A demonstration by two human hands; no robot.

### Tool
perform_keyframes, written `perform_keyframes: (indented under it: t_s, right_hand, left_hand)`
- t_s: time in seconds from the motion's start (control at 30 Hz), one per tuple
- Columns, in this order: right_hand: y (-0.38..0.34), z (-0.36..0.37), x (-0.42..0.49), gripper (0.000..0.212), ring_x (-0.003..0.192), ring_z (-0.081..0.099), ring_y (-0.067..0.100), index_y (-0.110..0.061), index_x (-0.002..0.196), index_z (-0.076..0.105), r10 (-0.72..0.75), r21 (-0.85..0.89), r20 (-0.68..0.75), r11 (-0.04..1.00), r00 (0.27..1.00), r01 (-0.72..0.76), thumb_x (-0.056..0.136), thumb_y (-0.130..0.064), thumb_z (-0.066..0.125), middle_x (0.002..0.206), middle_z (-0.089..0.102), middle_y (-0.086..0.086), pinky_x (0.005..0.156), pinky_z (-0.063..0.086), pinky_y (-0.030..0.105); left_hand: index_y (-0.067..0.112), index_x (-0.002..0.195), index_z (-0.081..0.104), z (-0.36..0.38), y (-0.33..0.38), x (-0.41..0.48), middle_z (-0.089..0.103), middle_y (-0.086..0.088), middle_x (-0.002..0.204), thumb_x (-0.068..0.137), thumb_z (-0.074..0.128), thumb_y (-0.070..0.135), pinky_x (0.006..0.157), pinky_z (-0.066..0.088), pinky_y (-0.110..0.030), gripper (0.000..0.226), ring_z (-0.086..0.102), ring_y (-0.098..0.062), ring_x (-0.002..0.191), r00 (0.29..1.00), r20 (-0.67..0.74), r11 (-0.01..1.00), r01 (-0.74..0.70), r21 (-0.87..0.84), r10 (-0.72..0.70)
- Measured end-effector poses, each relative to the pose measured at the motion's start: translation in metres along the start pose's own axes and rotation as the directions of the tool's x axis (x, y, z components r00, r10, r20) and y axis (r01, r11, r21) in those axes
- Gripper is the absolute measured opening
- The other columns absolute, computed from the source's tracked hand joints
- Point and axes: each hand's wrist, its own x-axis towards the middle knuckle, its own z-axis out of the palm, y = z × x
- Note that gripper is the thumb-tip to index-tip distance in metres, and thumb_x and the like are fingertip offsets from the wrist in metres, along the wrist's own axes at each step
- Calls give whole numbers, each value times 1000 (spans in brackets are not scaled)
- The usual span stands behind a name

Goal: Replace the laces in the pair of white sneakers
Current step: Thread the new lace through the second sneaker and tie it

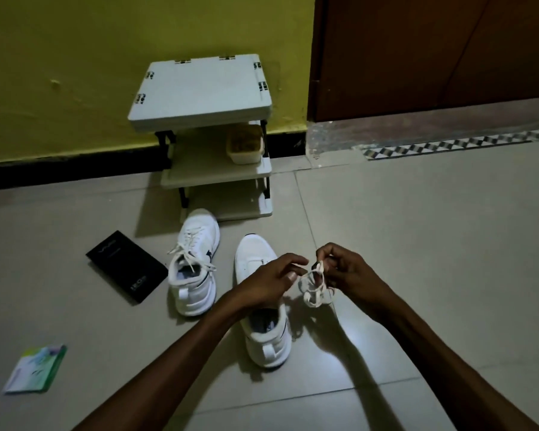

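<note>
lace bundle (316, 287) hangs over the tiled floor (417, 244) beside the near sneaker (255, 259), which looks stripped of lacing. the right hand (346, 269) pinches its top, the left hand (271, 279) a loose strand. the far sneaker (196, 265) is fully laced; rethreading seemingly not yet begun.

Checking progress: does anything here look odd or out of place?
The near sneaker looks unlaced, while the far sneaker is laced with loose ends. The left hand and right hand hold a bunched lace. A black box and green packet lie on the floor.
</note>
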Motion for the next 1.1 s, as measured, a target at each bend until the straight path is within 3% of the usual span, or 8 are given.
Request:
perform_keyframes:
  t_s: [0.27, 0.37, 0.53, 0.7, 0.77, 0.87, 1.0, 1.1]
  right_hand:
    - [-48, 4, 16, 16, 55, 36, 9, -20, 78, 47, -2, 549, -192, 829, 981, 109, 91, -11, 51, 68, 41, -5, 54, 42, 21]
    - [-55, 0, 22, 20, 53, 21, 9, -25, 74, 45, 103, 632, -246, 771, 964, 80, 93, -20, 46, 70, 29, -5, 44, 24, 20]
    - [-51, 0, 16, 23, 46, 34, 9, -13, 77, 54, 80, -56, -386, 992, 919, -109, 95, -8, 41, 60, 47, 0, 43, 25, 19]
    - [-16, -6, 10, 16, 54, 55, 14, -27, 84, 60, -90, -878, -181, 464, 979, -120, 91, -15, 52, 61, 59, -3, 49, 40, 27]
    - [-8, -6, 9, 23, 62, 53, 19, -31, 92, 60, 15, -947, -167, 275, 986, -165, 87, -12, 49, 68, 56, -7, 51, 35, 27]
    - [-6, -8, 9, 33, 89, 59, 23, -27, 107, 65, 189, -955, -119, 248, 975, -164, 85, -9, 47, 96, 62, 0, 69, 48, 33]
    - [-24, 6, 9, 44, 119, 51, 12, -27, 125, 60, 147, -799, -138, 568, 979, -198, 85, -10, 55, 129, 57, -10, 99, 43, 35]
    - [-39, 18, 9, 22, 102, 61, 8, -23, 108, 69, 190, -713, -48, 681, 981, -167, 96, -36, 56, 108, 68, -9, 91, 47, 27]
  left_hand:
    - [8, 133, 49, 8, 1, 13, 63, -3, 128, 100, 38, 8, 103, 41, -25, 35, 54, -12, 125, 938, 301, 965, -99, -241, 172]
    - [12, 109, 62, 17, -5, 16, 69, -10, 100, 102, 44, 18, 88, 46, -39, 21, 63, -24, 96, 919, 318, 948, -140, -286, 232]
    - [10, 83, 63, 4, 2, 16, 50, 7, 55, 102, 46, 18, 65, 48, -28, 27, 48, -9, 56, 985, -106, 920, -165, -355, 136]
    - [15, 74, 64, -24, 16, 19, 43, 11, 55, 99, 52, 30, 50, 33, -21, 32, 36, -8, 50, 981, -191, 928, -110, -355, 44]
    - [17, 73, 63, -28, 19, 18, 41, 12, 53, 98, 54, 35, 50, 31, -19, 33, 35, -7, 50, 984, -178, 944, -63, -324, 4]
    - [20, 75, 65, -26, 21, 15, 53, 19, 53, 97, 53, 40, 58, 36, -19, 32, 46, 3, 55, 988, -151, 979, -23, -204, -9]
    - [29, 71, 63, -13, 27, 16, 68, 15, 80, 97, 53, 41, 75, 40, -21, 30, 57, 6, 82, 987, -152, 999, -45, 8, 46]
    - [28, 70, 60, -9, 33, 18, 66, 14, 77, 99, 50, 41, 72, 39, -22, 33, 58, 3, 80, 982, -189, 999, -17, 50, 26]
